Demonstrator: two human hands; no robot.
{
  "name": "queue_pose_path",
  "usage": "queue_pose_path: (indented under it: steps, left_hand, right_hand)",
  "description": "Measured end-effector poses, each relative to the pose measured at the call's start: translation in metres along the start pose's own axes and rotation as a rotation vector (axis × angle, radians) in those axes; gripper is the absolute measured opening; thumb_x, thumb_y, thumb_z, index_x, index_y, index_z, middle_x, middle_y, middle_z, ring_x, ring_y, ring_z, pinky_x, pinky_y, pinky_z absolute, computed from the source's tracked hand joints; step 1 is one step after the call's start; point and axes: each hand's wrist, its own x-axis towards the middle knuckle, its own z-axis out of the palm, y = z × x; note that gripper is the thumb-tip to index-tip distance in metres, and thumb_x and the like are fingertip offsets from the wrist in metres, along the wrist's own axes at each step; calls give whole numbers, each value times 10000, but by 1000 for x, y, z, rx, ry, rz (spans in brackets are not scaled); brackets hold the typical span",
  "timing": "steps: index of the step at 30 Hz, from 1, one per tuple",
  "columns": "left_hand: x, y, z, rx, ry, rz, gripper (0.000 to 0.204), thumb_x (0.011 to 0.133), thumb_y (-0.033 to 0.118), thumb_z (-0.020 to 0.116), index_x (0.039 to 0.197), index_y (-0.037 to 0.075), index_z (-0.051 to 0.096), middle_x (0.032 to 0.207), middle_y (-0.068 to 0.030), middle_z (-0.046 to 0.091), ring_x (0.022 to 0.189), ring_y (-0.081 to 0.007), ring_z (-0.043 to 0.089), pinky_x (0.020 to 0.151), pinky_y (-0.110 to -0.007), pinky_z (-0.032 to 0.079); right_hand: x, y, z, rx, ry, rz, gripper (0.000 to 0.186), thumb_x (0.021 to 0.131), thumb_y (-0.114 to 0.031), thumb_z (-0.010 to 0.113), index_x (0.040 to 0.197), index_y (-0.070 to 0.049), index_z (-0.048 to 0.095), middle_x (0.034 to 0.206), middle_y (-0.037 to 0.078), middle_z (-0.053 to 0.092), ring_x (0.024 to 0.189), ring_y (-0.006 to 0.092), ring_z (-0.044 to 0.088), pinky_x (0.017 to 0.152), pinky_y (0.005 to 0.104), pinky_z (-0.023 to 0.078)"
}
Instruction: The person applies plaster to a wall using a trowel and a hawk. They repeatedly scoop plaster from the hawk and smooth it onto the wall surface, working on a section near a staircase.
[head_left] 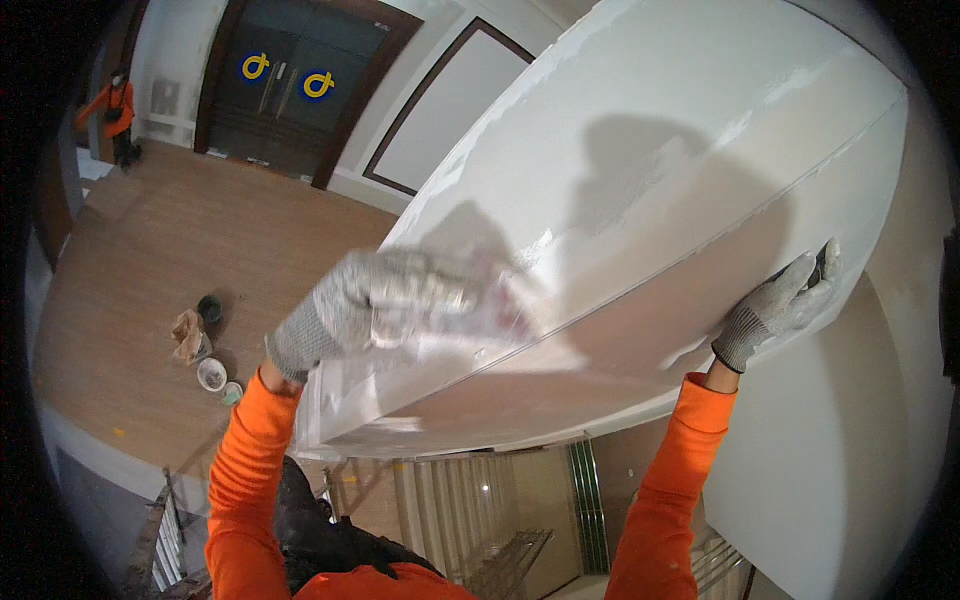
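Observation:
My left hand, in a grey knit glove caked with white, is closed on a flat putty scraper. Motion smears the scraper, and a reddish patch shows on it. It is over the white curved panel, near the long seam line that runs along it. Toward the panel's right end, my right hand, also gloved, rests against the surface with fingers apart. Between its thumb and fingers is a dark patch I cannot make out. Rough white filler streaks mark the panel, and my shadow falls across it.
Well below, several buckets and tubs stand on the brown floor. A person in orange is at the far left, near dark double doors. Metal scaffold rails and stair-like steps lie beneath me.

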Motion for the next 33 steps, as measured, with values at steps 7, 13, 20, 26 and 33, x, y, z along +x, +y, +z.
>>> queue_pose_path:
  steps: [7,13,20,26,33]
  left_hand:
    - [120,-30,8,616,281,248,438,937,123,639,1375,107,637,1406,-146,647,1348,-324,590,1182,-438,435]
    - [85,-59,29,317,118,282,407,961,268,729,1325,86,711,1371,-162,690,1344,-353,608,1150,-512,452]
    - [31,16,-29,59,-162,-54,427,911,349,766,1270,119,765,1318,-151,725,1275,-321,669,1192,-511,403]
    - [241,97,-55,1339,236,142,399,955,216,631,1323,70,679,1341,-181,667,1165,-338,646,1051,-446,497]
    - [286,68,-44,1400,188,774,372,962,244,664,1298,88,696,1190,-163,715,1017,-307,681,887,-432,569]
  right_hand:
    - [1,-4,2,40,8,34,397,1070,-123,498,1422,47,565,1426,182,594,1304,292,587,1143,402,441]
    - [-1,-7,1,-42,2,-6,406,1064,-106,494,1423,80,533,1422,215,573,1309,315,578,1156,432,441]
    - [1,4,1,12,28,-4,405,1067,-165,503,1410,40,566,1409,181,589,1297,305,583,1127,417,447]
    - [4,1,-1,66,37,25,418,1070,-199,557,1399,58,567,1385,199,582,1321,313,568,1172,439,437]
    - [5,8,-2,-108,24,-56,457,1083,-255,533,1419,54,557,1413,210,574,1318,324,572,1152,436,429]
